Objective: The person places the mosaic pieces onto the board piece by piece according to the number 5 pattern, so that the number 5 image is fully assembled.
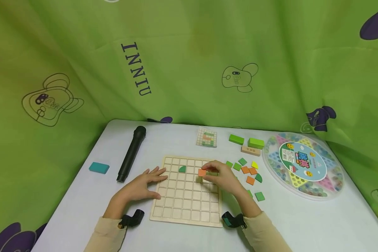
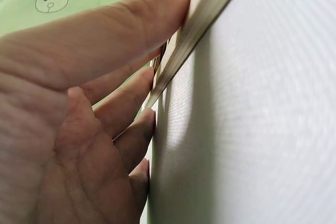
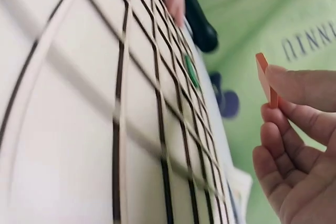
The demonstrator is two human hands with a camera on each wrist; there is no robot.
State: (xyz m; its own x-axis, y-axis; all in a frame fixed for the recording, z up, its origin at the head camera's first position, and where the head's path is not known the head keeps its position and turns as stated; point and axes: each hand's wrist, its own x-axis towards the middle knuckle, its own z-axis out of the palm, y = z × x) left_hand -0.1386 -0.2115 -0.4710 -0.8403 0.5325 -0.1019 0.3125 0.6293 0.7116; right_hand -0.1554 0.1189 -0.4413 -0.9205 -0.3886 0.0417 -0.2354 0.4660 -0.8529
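Note:
A wooden grid board (image 1: 176, 212) lies in the middle of the white table. One dark green quarter-circle tile (image 1: 182, 169) sits in a cell near its far left. My left hand (image 1: 142, 186) rests along the board's left edge, fingers spread and fairly straight; in the left wrist view the thumb (image 2: 131, 22) touches the board's side. Over the right part of the board, my right hand (image 1: 222, 176) pinches an orange square tile (image 1: 202, 172) between thumb and fingers. The right wrist view shows this tile edge-on, held above the grid.
Right of the board lie several loose green, orange and yellow tiles (image 1: 250, 180). Behind them are green blocks (image 1: 256, 143) and a wooden block (image 1: 250, 151). A round marble game box (image 1: 337, 185) stands far right. A pattern card (image 1: 207, 137), black microphone (image 1: 131, 154) and teal block (image 1: 99, 168) also lie here.

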